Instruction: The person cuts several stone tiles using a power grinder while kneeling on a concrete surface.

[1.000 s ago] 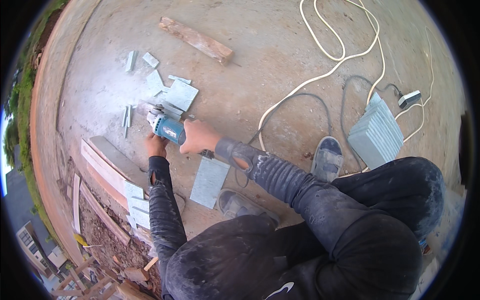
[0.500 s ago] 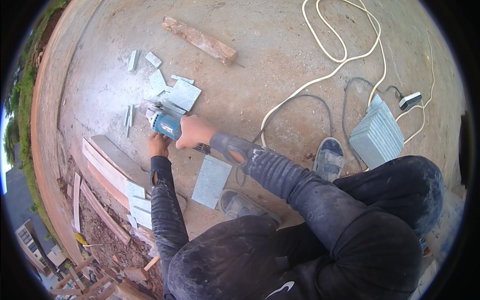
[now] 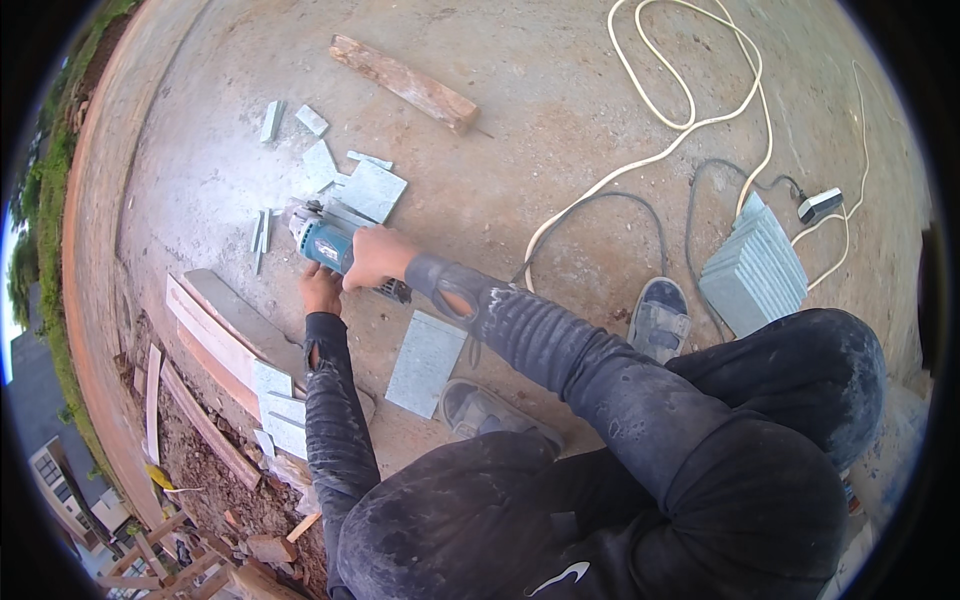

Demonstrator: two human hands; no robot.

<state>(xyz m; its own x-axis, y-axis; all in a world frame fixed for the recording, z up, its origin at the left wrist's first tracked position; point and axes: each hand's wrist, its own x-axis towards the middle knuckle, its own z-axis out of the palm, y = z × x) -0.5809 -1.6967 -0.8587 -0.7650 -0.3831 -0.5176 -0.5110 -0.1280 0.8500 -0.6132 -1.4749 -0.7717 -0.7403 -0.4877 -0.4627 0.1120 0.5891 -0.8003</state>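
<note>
My right hand (image 3: 381,257) is wrapped round the body of a teal angle grinder (image 3: 327,243). The grinder's head points to the far left, close to several cut grey-green stone tile pieces (image 3: 372,191). Just below the grinder, my left hand (image 3: 321,289) has its fingers curled against the tool's near side. Whatever those fingers grip is hidden by the grinder. Thin tile strips (image 3: 261,242) lie left of the grinder's head. Nearer to me, a whole rectangular tile (image 3: 425,364) lies flat on the concrete beside my shoe.
A stack of tiles (image 3: 754,265) stands at the right, near a power socket block (image 3: 821,206). A cream cable (image 3: 640,158) loops over the concrete. A wooden block (image 3: 405,84) lies at the far side. Boards (image 3: 212,335) and more tile pieces (image 3: 282,410) are at the left.
My right hand has shifted slightly left, and the grinder has tilted a little, its rear end swinging nearer. Pale dust around its head looks thinner. My left hand has barely moved.
</note>
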